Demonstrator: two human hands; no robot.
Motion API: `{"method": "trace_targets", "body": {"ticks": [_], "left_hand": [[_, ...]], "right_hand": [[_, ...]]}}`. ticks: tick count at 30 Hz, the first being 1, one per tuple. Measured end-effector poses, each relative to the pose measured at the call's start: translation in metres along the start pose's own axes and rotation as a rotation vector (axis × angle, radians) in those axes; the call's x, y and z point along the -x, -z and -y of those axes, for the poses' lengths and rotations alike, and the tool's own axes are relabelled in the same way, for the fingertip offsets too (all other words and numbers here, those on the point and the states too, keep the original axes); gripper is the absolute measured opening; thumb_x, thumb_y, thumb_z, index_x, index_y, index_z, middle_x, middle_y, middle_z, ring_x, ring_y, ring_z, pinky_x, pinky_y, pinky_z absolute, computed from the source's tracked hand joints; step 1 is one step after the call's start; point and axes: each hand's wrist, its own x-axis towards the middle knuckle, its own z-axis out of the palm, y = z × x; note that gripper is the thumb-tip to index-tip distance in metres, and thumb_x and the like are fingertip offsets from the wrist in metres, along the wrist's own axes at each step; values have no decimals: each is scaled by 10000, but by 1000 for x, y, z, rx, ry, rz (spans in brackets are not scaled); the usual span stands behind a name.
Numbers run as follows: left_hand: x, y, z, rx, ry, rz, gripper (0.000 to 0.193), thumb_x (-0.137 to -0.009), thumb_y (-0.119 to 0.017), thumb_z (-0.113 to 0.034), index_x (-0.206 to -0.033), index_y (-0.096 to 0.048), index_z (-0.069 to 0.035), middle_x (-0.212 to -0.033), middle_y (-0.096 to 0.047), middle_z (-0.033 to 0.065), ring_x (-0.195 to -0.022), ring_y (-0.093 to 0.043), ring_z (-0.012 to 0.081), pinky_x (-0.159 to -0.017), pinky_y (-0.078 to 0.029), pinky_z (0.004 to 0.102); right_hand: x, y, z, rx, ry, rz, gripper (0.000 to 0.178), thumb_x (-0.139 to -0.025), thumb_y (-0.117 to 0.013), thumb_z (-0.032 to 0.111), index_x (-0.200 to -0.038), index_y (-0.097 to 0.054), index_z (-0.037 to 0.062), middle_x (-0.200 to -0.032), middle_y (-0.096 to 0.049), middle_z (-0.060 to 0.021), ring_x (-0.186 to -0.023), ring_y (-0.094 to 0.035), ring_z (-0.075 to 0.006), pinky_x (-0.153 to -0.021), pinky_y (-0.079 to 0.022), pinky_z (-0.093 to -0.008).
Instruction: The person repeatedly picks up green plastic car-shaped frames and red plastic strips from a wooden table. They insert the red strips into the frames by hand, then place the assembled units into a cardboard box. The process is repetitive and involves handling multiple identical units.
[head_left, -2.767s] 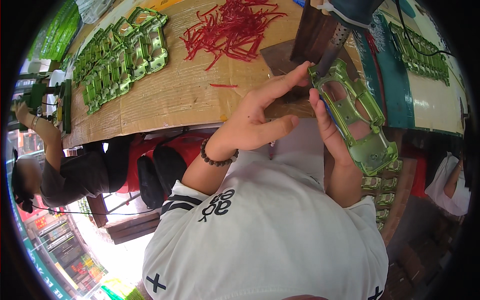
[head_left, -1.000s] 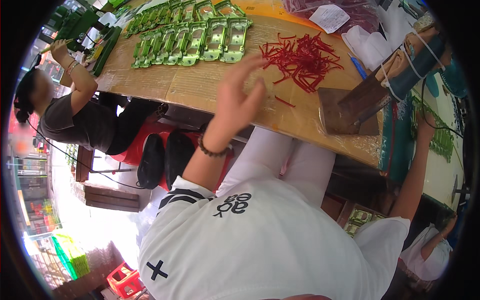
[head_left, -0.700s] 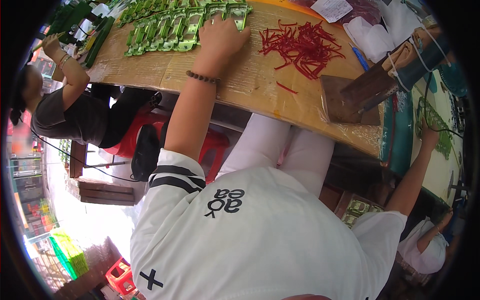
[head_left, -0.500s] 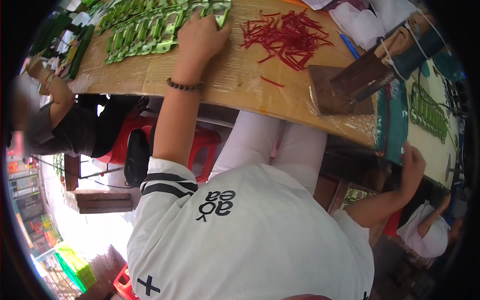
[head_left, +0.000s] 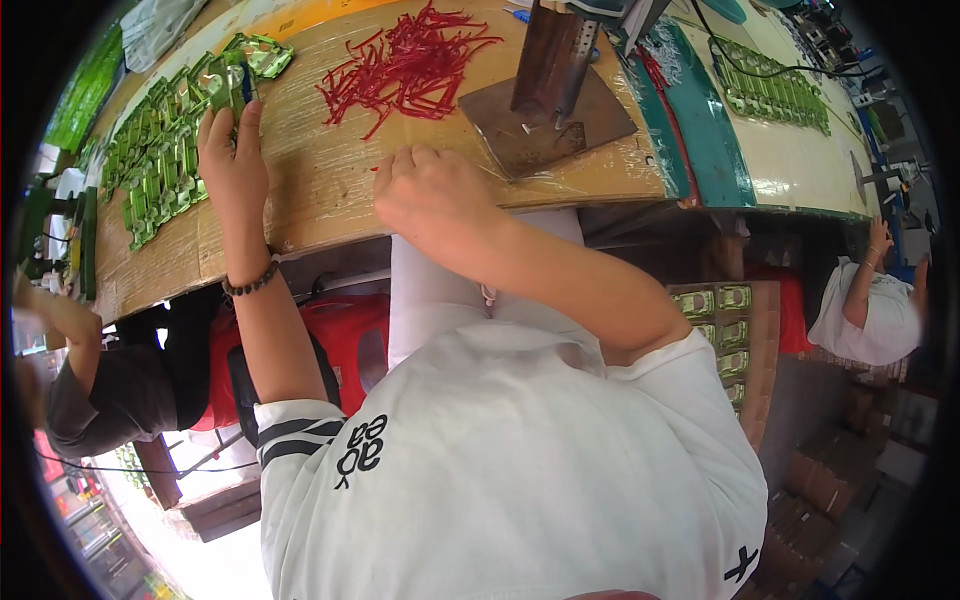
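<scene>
My left hand (head_left: 234,165), with a beaded bracelet at the wrist, reaches to the near end of a green metal piece (head_left: 229,88), gripping it between thumb and fingers. Linked rows of similar green pieces (head_left: 160,175) lie just left of it on the table. My right hand (head_left: 432,190) rests near the table's front edge, fingers curled down and closed. A red end of a thin strip (head_left: 376,169) shows at its fingertips; the hand covers the rest of the strip. Beyond the hands lies a loose heap of thin red strips (head_left: 410,65).
A brown upright metal post (head_left: 545,70) stands on a flat plate (head_left: 505,145) right of the red heap. Farther right are a teal board (head_left: 715,150) and more green pieces (head_left: 770,90) on a pale table. Other people sit at left and far right. A tray of green pieces (head_left: 733,330) is below.
My right hand has come from the far right onto the table, over the lone red strip. My left hand still works at the green pieces, and the view has shifted right.
</scene>
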Motion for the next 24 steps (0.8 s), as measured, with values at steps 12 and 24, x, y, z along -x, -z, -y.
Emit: {"method": "trace_targets", "body": {"ticks": [12,24], "left_hand": [[122,48,-72,1122,478,283,175,-863,-566,-104,-945,-593,48,-1062,-558,64,-917,-482,93,-785,-369,216],[124,47,-95,1166,332,630,211,-832,-615,-170,-825,-582,38,-1251,-453,205,-1073,-465,237,-909,-349,351]], "right_hand": [[11,35,-21,-707,-87,-646,233,-677,-599,-51,-875,-668,52,-821,-653,-97,-733,-633,-247,-639,-506,-314],[16,42,-30,-643,193,-735,284,-602,-622,-57,-873,-668,16,-834,-650,-126,-706,-639,-241,-593,-518,-293]]}}
